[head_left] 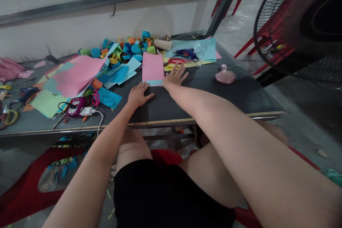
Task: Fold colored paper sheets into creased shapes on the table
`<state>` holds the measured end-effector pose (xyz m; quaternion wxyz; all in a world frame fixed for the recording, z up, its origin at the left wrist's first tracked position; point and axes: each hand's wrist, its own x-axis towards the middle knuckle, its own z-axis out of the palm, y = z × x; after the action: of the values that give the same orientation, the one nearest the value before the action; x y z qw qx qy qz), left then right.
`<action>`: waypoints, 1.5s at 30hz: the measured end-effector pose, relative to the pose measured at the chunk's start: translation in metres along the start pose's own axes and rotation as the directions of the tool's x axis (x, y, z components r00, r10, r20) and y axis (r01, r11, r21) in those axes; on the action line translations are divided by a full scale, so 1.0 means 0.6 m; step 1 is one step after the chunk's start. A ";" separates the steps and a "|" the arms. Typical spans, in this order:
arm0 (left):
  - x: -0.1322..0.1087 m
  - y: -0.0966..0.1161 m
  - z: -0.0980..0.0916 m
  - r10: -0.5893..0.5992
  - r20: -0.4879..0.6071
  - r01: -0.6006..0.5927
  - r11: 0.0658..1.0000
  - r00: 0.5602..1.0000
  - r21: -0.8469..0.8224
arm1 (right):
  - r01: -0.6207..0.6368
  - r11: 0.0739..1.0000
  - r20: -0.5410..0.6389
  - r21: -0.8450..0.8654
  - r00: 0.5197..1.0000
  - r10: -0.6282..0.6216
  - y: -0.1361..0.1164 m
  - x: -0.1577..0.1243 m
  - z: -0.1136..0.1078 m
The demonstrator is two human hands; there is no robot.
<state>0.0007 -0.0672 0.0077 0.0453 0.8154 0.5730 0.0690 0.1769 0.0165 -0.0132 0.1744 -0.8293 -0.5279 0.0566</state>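
A pink paper sheet (153,67) lies flat on the dark table, with a light blue strip (155,83) along its near edge. My left hand (139,94) rests by the near left corner of the papers, fingers apart, fingertips at the blue strip. On the other side my right hand (175,76) lies with spread fingers, its wrist side at the right end of the strip. Just beyond the right fingertips are red-handled scissors (176,60) and a blue glue gun (187,54). Neither hand grips anything.
Blue, green and orange folded paper pieces (130,48) are heaped at the back beside a cardboard tube (162,45). Colored sheets (77,74) and a purple power adapter (76,107) with cables lie left. A pink hairbrush (225,76) sits right, near a large fan (299,25).
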 end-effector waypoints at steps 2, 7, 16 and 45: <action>0.000 0.001 -0.001 0.001 0.002 -0.001 1.000 1.000 0.001 | -0.003 1.000 -0.017 0.006 1.000 0.003 0.000 0.001 0.002; -0.002 0.002 -0.003 -0.002 -0.008 0.002 1.000 1.000 -0.003 | -0.009 1.000 -0.006 -0.012 1.000 0.009 0.000 0.001 -0.001; -0.002 -0.003 0.002 0.013 -0.022 -0.013 1.000 1.000 -0.015 | -0.107 0.979 -0.056 0.175 0.991 0.119 -0.008 0.009 0.008; -0.002 0.000 -0.001 0.028 -0.030 -0.029 1.000 0.999 -0.008 | -0.221 0.930 -0.075 0.294 0.964 0.253 -0.015 0.012 -0.010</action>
<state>0.0001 -0.0685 0.0084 0.0391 0.8221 0.5617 0.0842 0.1741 0.0250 -0.0037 0.3124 -0.8553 -0.3996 0.1057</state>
